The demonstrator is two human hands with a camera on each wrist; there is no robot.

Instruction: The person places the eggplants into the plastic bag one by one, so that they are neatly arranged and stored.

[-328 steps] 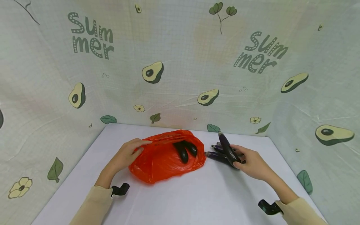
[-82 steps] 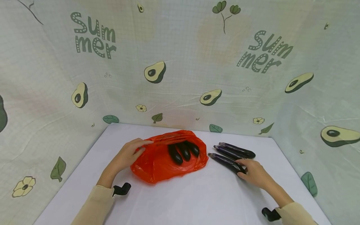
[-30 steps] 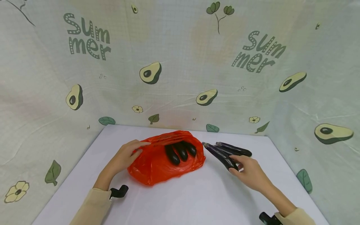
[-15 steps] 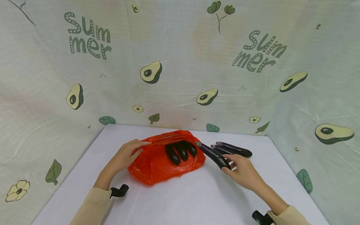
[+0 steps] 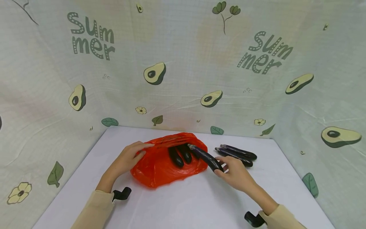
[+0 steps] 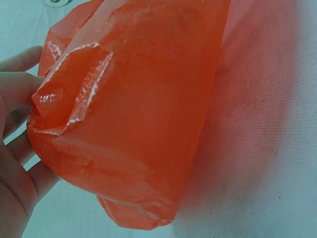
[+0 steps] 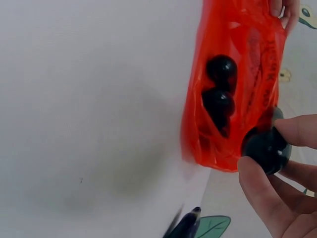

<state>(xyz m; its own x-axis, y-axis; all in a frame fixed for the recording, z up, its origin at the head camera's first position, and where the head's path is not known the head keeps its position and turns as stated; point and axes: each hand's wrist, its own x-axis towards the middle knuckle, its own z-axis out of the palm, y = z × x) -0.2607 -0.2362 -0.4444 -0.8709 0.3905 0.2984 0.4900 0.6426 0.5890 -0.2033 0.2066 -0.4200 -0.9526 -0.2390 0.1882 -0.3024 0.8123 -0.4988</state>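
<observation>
In the head view a red plastic bag [image 5: 163, 170] lies on the table with its mouth facing me. Its upper left edge is held by my left hand [image 5: 131, 157]; part of the grip is hidden behind the film in the left wrist view. Inside lie dark eggplants [image 5: 175, 157], one of them mostly covered. My right hand [image 5: 235, 173] pinches another eggplant [image 5: 206, 158] by its rounded end. The stem end points left and away, over the bag's opening. In the right wrist view that eggplant [image 7: 267, 148] sits between thumb and fingers.
Two more eggplants [image 5: 240, 151] lie side by side on the white table [image 5: 177, 206], right of the bag. A printed cloth [image 5: 183, 79] with avocados and lettering hangs behind and along both sides.
Since the oldest frame a third eggplant has come to lie in the bag. My right hand has lifted another from the table and carried it left to the bag's mouth. The left hand stays put.
</observation>
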